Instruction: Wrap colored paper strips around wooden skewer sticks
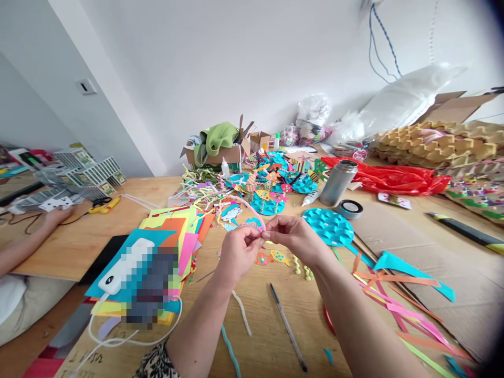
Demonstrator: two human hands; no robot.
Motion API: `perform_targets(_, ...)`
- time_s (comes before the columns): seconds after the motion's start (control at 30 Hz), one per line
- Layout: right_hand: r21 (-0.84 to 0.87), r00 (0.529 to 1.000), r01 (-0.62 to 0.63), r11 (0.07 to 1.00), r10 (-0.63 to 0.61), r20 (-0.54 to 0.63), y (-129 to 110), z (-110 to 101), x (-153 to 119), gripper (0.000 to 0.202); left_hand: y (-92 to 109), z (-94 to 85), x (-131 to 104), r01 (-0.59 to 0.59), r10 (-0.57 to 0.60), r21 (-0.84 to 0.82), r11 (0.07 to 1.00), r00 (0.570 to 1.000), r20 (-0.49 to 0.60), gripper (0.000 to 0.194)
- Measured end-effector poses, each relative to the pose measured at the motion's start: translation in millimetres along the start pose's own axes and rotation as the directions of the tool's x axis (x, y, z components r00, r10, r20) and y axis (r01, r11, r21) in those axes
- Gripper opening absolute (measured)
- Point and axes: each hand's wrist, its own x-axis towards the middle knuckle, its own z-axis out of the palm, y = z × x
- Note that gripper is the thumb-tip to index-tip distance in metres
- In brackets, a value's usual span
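Observation:
My left hand [241, 249] and my right hand [294, 237] meet above the middle of the table. Both are closed, fingertips pinching a pink pipe cleaner [252, 207] that arches away behind them. Where their fingertips meet, its end is mostly hidden. Beneath my hands lie paper fish cut-outs [280, 256] in orange and yellow, beside curly light-green pipe cleaners [297, 265]. Closer to me are a white pipe cleaner [242, 313], a blue pipe cleaner [230, 353] and a pen [287, 326]. A round blue cardboard piece [328, 227] with raised scales sits beyond my right wrist.
Coloured paper [189, 247], a white power bank [129, 262] and a blurred-out object lie left. Behind are a craft pile [271, 181], glue bottle [225, 168] and metal flask [338, 182]. Paper strips [397, 302] and a utility knife [466, 231] lie right. Another person's hand [59, 214] holds cards far left.

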Motion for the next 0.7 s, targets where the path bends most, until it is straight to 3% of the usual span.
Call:
perform_targets(0.13,0.041,1.0,-0.011,0.999,0.011,0.001,-5,0,-2,0.029,8,-3.2,-2,0.082,-0.079,-0.067,0.994,0.995,0.058,0.017)
perform_targets(0.33,0.062,0.999,-0.014,0.998,0.012,0.033,-11,-1,-7,0.026,13,-2.3,-4,-0.056,0.056,-0.006,0.998,0.998,-0.021,0.014)
perform_targets(0.7,-0.004,0.997,-0.069,0.998,0.069,0.016,-13,0,-7,0.035,23,1.6,-8,-0.066,0.066,-0.098,0.993,0.998,-0.005,0.009)
